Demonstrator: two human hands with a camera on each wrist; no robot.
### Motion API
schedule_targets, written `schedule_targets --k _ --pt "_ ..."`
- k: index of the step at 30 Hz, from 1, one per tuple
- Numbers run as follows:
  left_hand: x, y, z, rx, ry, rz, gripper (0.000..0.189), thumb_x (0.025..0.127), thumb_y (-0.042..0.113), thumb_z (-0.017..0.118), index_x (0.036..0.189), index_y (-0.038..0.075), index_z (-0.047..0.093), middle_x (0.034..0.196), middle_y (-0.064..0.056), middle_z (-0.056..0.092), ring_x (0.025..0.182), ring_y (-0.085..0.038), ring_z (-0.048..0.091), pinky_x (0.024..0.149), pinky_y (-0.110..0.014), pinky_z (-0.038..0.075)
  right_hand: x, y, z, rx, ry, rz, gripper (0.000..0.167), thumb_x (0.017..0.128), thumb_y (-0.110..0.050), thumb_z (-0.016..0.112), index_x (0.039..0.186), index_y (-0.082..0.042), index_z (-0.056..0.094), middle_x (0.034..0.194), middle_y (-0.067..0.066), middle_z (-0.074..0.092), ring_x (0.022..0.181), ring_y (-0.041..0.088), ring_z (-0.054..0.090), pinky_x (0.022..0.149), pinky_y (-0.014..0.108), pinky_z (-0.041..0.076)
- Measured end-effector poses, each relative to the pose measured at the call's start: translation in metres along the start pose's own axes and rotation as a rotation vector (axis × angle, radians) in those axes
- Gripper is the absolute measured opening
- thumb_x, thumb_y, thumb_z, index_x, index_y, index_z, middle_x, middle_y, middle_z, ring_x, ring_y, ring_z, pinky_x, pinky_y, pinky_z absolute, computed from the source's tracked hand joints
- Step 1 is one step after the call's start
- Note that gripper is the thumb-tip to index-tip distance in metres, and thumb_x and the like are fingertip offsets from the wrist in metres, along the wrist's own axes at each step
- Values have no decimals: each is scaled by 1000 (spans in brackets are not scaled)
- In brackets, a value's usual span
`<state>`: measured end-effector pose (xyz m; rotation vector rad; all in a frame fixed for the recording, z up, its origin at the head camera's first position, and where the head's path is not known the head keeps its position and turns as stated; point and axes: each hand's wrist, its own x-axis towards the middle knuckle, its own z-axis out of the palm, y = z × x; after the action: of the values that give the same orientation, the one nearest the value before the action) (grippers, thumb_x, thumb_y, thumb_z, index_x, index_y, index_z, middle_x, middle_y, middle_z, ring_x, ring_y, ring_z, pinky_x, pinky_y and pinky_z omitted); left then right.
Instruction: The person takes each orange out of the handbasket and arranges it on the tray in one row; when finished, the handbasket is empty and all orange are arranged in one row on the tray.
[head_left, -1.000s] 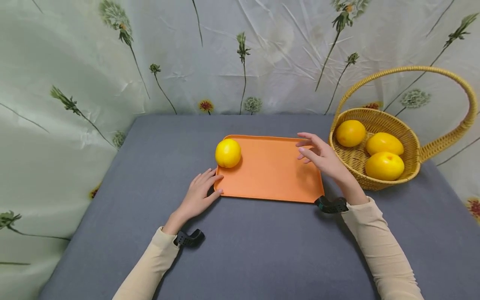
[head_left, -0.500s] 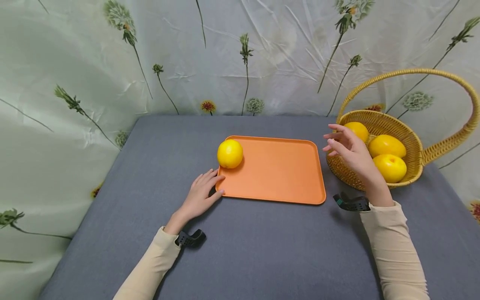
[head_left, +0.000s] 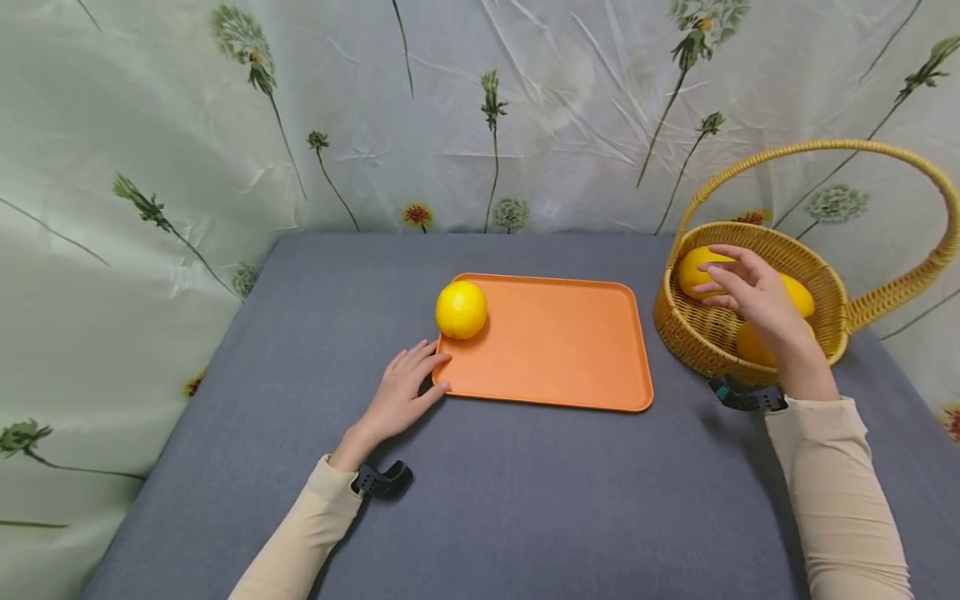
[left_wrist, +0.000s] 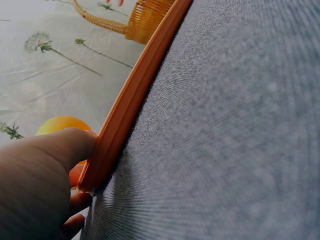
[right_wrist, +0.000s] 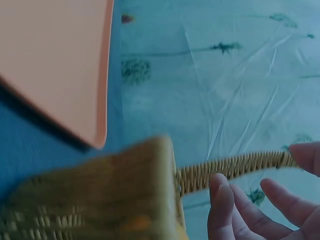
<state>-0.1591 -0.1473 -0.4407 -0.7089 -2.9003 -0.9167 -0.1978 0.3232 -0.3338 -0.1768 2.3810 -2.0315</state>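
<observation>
Head view: the left hand (head_left: 400,396), fingers relaxed, touches the tray (head_left: 555,346), I guess for steadiness. The right hand (head_left: 761,296), loose, empty, overhangs the basket (head_left: 681,337).

A blue-grey table (head_left: 525,500) fills the lower part of the head view, its far edge meeting a curtain (head_left: 420,167). The curtain is pale and glossy, greener on the left and creased toward the upper middle. Printed on it are 5 seed heads (head_left: 512,214), 4 red flowers (head_left: 417,216) and green buds (head_left: 492,96) on thin stems (head_left: 281,136). 1 red flower and 1 seed head sit near each other just above the table's far edge. In the left wrist view the table shows a ribbed weave; in the right wrist view the curtain looks blue-green, with long creases.
</observation>
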Motion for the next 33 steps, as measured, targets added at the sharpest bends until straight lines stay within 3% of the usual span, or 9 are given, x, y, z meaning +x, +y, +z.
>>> schedule_targets --k 6,13,21,23,26,29,33 --pt "-2 0 0 -7 10 2 46 91 30 58 132 10 53 148 -14 41 141 -34 30 114 -58 17 6 -2 -17 -42 32 32 31 96 -19 50 127 -20 45 98 -18 59 81 -1 65 67 12 51" --pt "0 0 0 -9 9 0 46 92 31 58 132 11 52 149 -13 40 142 -34 29 115 -57 16 16 -3 -28 -258 51 128 38 96 -31 49 132 -25 38 100 -25 51 80 -9 61 69 10 49" --pt "2 -1 -2 -5 10 -1 46 92 32 58 133 11 52 149 -13 40 142 -33 29 115 -57 16 34 -8 -40 -411 3 189 68 96 -38 45 150 -8 16 107 -22 43 81 -14 57 71 9 50" --pt "2 0 -3 -8 6 -7 46 92 32 57 133 11 52 149 -12 40 142 -33 29 115 -56 16 39 -8 -42 -451 -11 213 73 96 -40 44 151 -4 11 113 -14 43 80 -16 55 71 9 50" --pt "2 0 -2 0 8 -3 45 92 32 57 132 11 52 148 -12 40 142 -33 30 115 -57 17 44 -6 -44 -505 -20 255 76 96 -41 43 150 0 7 128 10 45 76 -18 51 69 10 50" --pt "1 0 -1 10 13 5 46 92 32 58 132 11 53 148 -12 41 141 -33 31 115 -57 18 47 -3 -47 -560 -34 293 77 97 -39 42 149 4 4 142 36 28 69 -17 49 64 12 50" --pt "-1 1 0 7 16 5 46 91 32 59 132 11 53 148 -12 41 141 -33 31 114 -57 18 49 1 -48 -604 -49 333 78 97 -34 43 147 7 1 142 44 20 62 -13 50 60 13 50"
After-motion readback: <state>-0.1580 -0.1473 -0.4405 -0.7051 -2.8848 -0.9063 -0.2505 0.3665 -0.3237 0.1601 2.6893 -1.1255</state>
